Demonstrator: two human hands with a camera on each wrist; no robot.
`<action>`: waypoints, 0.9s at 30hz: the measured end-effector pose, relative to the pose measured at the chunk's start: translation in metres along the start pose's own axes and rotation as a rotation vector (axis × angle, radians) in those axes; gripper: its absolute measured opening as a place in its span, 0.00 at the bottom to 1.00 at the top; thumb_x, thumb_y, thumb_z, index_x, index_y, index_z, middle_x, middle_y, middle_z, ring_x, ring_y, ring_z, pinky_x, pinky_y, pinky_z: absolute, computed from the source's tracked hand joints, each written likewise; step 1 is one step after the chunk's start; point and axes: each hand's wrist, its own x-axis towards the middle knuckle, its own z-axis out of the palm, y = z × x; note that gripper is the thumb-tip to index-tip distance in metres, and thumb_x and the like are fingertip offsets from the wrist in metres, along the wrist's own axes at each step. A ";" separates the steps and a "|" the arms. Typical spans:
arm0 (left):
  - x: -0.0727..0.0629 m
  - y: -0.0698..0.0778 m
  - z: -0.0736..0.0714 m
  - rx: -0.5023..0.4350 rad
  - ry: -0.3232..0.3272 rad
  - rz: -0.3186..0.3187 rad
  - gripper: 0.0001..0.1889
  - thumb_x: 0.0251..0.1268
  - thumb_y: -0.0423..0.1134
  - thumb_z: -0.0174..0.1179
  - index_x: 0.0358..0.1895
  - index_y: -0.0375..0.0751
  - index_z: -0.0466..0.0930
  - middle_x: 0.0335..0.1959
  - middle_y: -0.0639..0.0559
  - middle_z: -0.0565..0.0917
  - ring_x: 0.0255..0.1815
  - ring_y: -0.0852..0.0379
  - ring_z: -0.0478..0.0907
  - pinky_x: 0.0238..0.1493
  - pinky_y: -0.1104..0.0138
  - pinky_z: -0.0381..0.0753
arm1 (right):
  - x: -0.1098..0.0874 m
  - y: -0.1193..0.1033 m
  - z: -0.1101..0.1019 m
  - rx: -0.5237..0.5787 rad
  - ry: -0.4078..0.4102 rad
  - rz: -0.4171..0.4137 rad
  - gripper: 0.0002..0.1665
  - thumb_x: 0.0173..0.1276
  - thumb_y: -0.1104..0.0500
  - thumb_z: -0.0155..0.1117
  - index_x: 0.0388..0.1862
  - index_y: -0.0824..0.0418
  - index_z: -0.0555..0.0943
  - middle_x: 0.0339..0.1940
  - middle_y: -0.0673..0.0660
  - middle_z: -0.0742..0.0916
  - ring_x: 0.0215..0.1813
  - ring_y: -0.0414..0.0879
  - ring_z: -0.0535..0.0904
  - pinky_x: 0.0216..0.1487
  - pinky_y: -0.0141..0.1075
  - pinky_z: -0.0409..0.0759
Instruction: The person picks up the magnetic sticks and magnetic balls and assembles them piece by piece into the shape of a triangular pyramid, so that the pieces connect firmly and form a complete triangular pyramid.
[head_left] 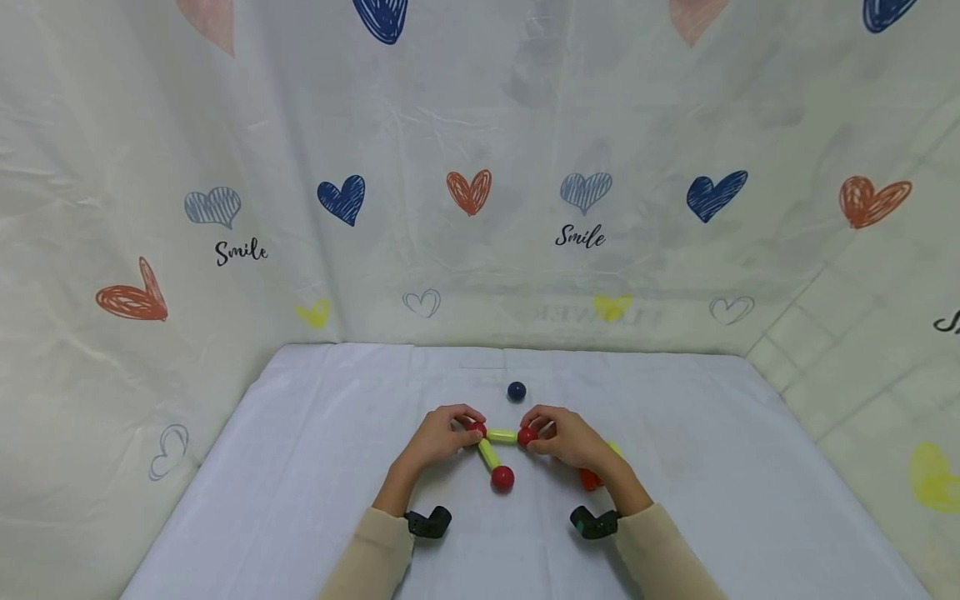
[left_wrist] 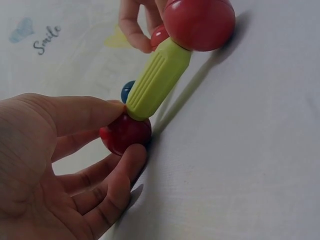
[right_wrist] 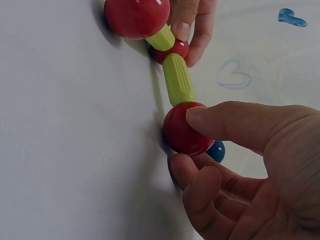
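The white-covered table [head_left: 300, 475] carries a dark blue ball [head_left: 516, 391], an orange-red piece [head_left: 589, 480] and a red-and-yellow assembly [head_left: 489, 454].

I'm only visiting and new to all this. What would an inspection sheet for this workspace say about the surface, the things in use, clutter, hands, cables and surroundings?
Surface: white cloth, lightly creased.
Things in use: left ball, right ball and near ball, all red; the far rod links left and right, the near rod left and near. Both rods are yellow-green.
Clutter: blue ball beyond the far rod; orange piece and yellow piece, partly hidden.
Grippers: bare hands; left hand pinches the left ball, right hand the right ball.
Cables: nothing seen.
Surroundings: pale backdrop printed with hearts and "Smile".
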 end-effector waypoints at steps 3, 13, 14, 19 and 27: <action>0.000 0.000 0.000 0.004 -0.001 -0.003 0.10 0.67 0.42 0.68 0.50 0.49 0.86 0.43 0.51 0.85 0.34 0.55 0.77 0.35 0.65 0.77 | -0.003 0.000 -0.004 0.001 0.022 0.014 0.15 0.66 0.62 0.72 0.50 0.50 0.83 0.48 0.53 0.87 0.45 0.48 0.81 0.39 0.40 0.84; -0.003 0.003 -0.003 -0.007 -0.013 0.004 0.10 0.66 0.41 0.69 0.49 0.49 0.86 0.42 0.51 0.86 0.32 0.56 0.79 0.33 0.65 0.80 | -0.027 0.013 -0.039 0.023 0.140 0.040 0.17 0.72 0.58 0.67 0.58 0.57 0.81 0.52 0.57 0.86 0.50 0.50 0.80 0.42 0.41 0.85; -0.004 0.004 -0.003 -0.006 -0.015 0.004 0.10 0.66 0.41 0.69 0.49 0.50 0.86 0.42 0.51 0.86 0.32 0.56 0.79 0.33 0.65 0.80 | -0.031 0.016 -0.044 0.023 0.150 0.040 0.17 0.72 0.57 0.66 0.59 0.57 0.81 0.53 0.57 0.85 0.50 0.50 0.80 0.42 0.41 0.85; -0.005 0.004 -0.006 0.017 -0.029 -0.004 0.09 0.67 0.42 0.68 0.48 0.51 0.85 0.42 0.51 0.86 0.32 0.57 0.80 0.33 0.65 0.81 | -0.048 0.033 -0.063 0.000 0.196 0.051 0.18 0.73 0.56 0.65 0.60 0.58 0.80 0.52 0.57 0.85 0.50 0.52 0.80 0.42 0.39 0.83; -0.007 0.005 -0.009 0.017 -0.047 -0.020 0.10 0.67 0.41 0.68 0.49 0.48 0.85 0.45 0.50 0.85 0.33 0.56 0.81 0.34 0.64 0.81 | -0.070 0.061 -0.073 -0.021 0.193 0.108 0.18 0.73 0.57 0.66 0.59 0.58 0.80 0.49 0.58 0.85 0.46 0.50 0.80 0.40 0.39 0.82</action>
